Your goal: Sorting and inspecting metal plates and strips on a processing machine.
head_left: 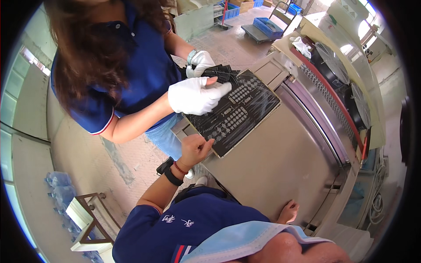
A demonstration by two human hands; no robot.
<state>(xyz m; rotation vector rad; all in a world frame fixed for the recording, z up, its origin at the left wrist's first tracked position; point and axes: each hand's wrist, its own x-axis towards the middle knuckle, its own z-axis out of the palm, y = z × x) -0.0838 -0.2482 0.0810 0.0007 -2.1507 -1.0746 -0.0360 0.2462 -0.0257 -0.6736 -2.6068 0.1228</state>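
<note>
A dark circuit board panel (252,103) with pale rows of pads lies flat on the metal tabletop (272,162). My left hand (195,149), bare, is closed with its fingers curled; its fingertips are at the panel's near left edge. On the tabletop's near side rests my right hand (288,211), loosely curled, apart from the panel. A co-worker's white-gloved hand (195,95) hovers over the panel, while the other gloved hand (201,61) is beside several small black pieces (219,72) at the panel's far left.
Opposite me on the left stands the co-worker in a blue shirt (105,57). A machine with round fans (337,65) and a red rail borders the table on the right. Blue crates (267,27) sit on a cart at the back. A white-topped stand (85,219) is at lower left.
</note>
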